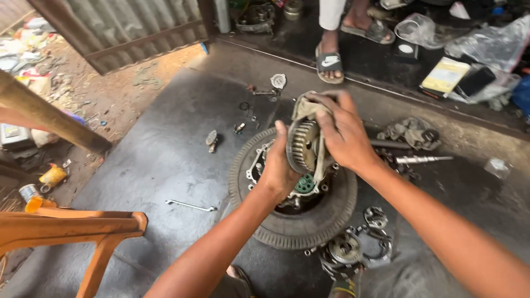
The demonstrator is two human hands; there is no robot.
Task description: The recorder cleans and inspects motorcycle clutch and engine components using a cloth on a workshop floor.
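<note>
— While I kneel over this small tyre (298,226), what do you see nearest to me?

— Just this side of the tyre, a heap of clutch plates and round metal parts (353,248). And an orange wooden stool (83,226) well off to the tyre's left.

— Right. Above the tyre, my left hand (279,168) is curled around the toothed gear (302,146), thumb up along its rim, gripping it from below. My right hand (342,132) is closed on a dirty rag (306,107), fingers pressing it against the top and side of the gear.

— So the gear is off the ground?

— Yes, held up in both hands, straight above the engine part with the green piece (305,184) that sits in the tyre's middle.

— And the spanner?

— A slim spanner (190,205) lies on the dark floor to the tyre's left. To its right lie a steel shaft (422,159) and another grey rag (411,131).

— Beyond the tyre?

— Small bolts and a round gasket piece (278,80), then someone's sandalled feet (330,63) on the step, with a corrugated metal door (127,27) further left.
</note>
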